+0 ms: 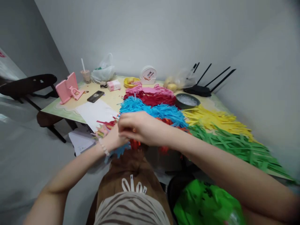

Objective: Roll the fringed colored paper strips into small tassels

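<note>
My left hand, with a pale bead bracelet at the wrist, is closed around a bundle of mixed coloured paper strips. Ends of the bundle stick out to the left and below the hand. Against it, in front of the table edge, my right hand has its fingers curled in a pinch; what lies between them is hidden. Just beyond the hands are piles of blue strips, dark red strips and pink strips. Orange-red strips show partly behind my right wrist.
Yellow strips and green strips cover the table's right side. A dark bowl and a black router stand behind. Leftward are white paper, a phone and a pink stand. A green bag is below my right arm.
</note>
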### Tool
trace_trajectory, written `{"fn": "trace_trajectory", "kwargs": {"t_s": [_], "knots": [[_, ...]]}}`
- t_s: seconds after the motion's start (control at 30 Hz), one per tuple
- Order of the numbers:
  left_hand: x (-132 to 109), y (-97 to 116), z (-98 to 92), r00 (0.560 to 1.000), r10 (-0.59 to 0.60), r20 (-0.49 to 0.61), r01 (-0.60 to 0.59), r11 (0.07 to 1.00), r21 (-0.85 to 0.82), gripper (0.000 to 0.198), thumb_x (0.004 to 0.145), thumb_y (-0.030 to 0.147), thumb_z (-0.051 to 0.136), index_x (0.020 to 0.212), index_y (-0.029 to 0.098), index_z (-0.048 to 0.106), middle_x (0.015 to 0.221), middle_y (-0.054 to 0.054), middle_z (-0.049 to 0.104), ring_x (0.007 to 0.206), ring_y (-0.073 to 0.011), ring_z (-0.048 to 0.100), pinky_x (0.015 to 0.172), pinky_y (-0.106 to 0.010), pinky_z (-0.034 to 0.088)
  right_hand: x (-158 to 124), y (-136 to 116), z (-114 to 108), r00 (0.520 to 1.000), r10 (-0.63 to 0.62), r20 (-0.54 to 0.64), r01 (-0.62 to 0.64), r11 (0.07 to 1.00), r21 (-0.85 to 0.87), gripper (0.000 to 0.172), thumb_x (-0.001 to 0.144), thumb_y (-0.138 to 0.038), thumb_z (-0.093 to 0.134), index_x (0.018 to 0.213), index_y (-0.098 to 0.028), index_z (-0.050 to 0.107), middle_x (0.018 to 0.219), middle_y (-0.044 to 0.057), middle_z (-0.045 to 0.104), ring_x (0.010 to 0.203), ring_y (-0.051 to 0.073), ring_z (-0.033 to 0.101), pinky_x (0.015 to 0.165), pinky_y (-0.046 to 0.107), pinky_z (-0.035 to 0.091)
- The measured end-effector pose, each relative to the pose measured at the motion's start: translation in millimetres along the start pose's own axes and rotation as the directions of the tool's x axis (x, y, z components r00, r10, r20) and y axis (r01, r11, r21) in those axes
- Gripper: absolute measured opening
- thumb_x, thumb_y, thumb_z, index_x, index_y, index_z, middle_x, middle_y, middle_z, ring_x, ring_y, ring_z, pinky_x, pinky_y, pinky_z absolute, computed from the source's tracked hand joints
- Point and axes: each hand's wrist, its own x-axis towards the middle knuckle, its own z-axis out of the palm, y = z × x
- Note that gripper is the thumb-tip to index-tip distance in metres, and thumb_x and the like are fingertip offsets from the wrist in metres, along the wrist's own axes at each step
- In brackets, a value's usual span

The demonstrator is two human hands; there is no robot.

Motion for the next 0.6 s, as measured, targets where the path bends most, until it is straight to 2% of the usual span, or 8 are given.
{"fn": "trace_trajectory", "kwargs": {"t_s": [0.07,0.13,0.17,0.23,0.33,0.4,0.5,0.6], "knots": [[-10.1,10.0,7.6,0.979,0.11,0.17,-0.123,0.99,0.068,0.013,0.066,0.016,0.071,0.078,0.02,0.066,0.088,-0.007,0.069,0.097,-0.0289,0.063,0.097,-0.042,0.046,6.5,24.8,-1.6,0.989,0.11,-0.099,-0.103,0.992,0.073,0.011,0.085,-0.015,0.064,0.074,-0.017,0.062,0.076,0.003,0.066,0.071,0.014,0.061,0.068,0.025,0.044],[-19.5,12.4,3.8,0.936,0.218,0.277,-0.249,0.965,0.081,0.018,0.073,0.02,0.069,0.091,0.02,0.069,0.1,-0.009,0.07,0.102,-0.0292,0.063,0.099,-0.042,0.046,-3.5,55.9,-0.1,0.939,0.304,-0.161,-0.262,0.935,0.239,0.012,0.085,-0.021,0.064,0.075,-0.016,0.06,0.069,0.001,0.064,0.063,0.014,0.061,0.064,0.025,0.046],[-22.5,10.4,-1.2,0.936,0.242,0.257,-0.265,0.962,0.06,0.023,0.077,0.023,0.067,0.099,0.02,0.069,0.107,-0.009,0.07,0.104,-0.0291,0.063,0.098,-0.041,0.046,-13.6,69.3,3.7,0.908,0.385,-0.167,-0.323,0.895,0.309,0.014,0.086,-0.025,0.064,0.075,-0.017,0.059,0.067,0.001,0.064,0.061,0.015,0.062,0.062,0.026,0.047],[-23.8,1.8,-12.5,0.982,0.166,0.089,-0.16,0.985,-0.069,0.035,0.079,0.03,0.068,0.112,0.018,0.067,0.115,-0.009,0.07,0.105,-0.0287,0.065,0.095,-0.037,0.049,-38.2,84.5,17.5,0.874,0.45,-0.186,-0.369,0.861,0.35,0.019,0.09,-0.031,0.06,0.077,-0.018,0.056,0.065,0.001,0.063,0.059,0.015,0.061,0.06,0.026,0.047],[-15.5,-13.3,-20.7,0.993,-0.092,-0.069,0.066,0.946,-0.319,0.048,0.073,0.036,0.075,0.115,0.014,0.066,0.106,-0.008,0.074,0.094,-0.0273,0.068,0.083,-0.034,0.052,-66.9,74.0,43.2,0.931,0.244,-0.27,-0.241,0.969,0.044,0.019,0.096,-0.025,0.05,0.08,-0.018,0.057,0.074,0.004,0.064,0.067,0.016,0.06,0.064,0.026,0.046],[-6.7,-18.2,-16.8,0.987,-0.145,-0.062,0.12,0.945,-0.303,0.045,0.071,0.037,0.075,0.108,0.013,0.068,0.097,-0.008,0.075,0.087,-0.0257,0.068,0.078,-0.032,0.052,-70.0,52.6,53.0,0.987,0.034,-0.155,-0.072,0.967,-0.243,0.02,0.097,-0.015,0.044,0.086,-0.017,0.06,0.086,0.008,0.066,0.076,0.017,0.06,0.067,0.027,0.046],[3.0,-15.5,-3.0,1.0,0.005,-0.004,-0.005,0.998,0.062,0.022,0.079,0.027,0.065,0.095,0.013,0.07,0.091,-0.007,0.073,0.085,-0.0238,0.066,0.079,-0.032,0.051,-50.9,25.8,46.9,0.988,-0.072,0.137,0.127,0.881,-0.456,0.021,0.096,-0.008,0.044,0.092,-0.016,0.063,0.091,0.01,0.066,0.079,0.019,0.06,0.069,0.028,0.044],[2.4,-6.1,5.5,0.98,0.17,0.106,-0.197,0.907,0.371,0.018,0.078,0.014,0.057,0.091,0.015,0.069,0.098,-0.01,0.071,0.096,-0.0264,0.064,0.09,-0.038,0.049,-26.9,30.7,24.7,0.976,-0.053,0.21,0.129,0.919,-0.372,0.017,0.093,-0.008,0.051,0.085,-0.016,0.064,0.086,0.009,0.066,0.079,0.019,0.059,0.07,0.028,0.044]]}}
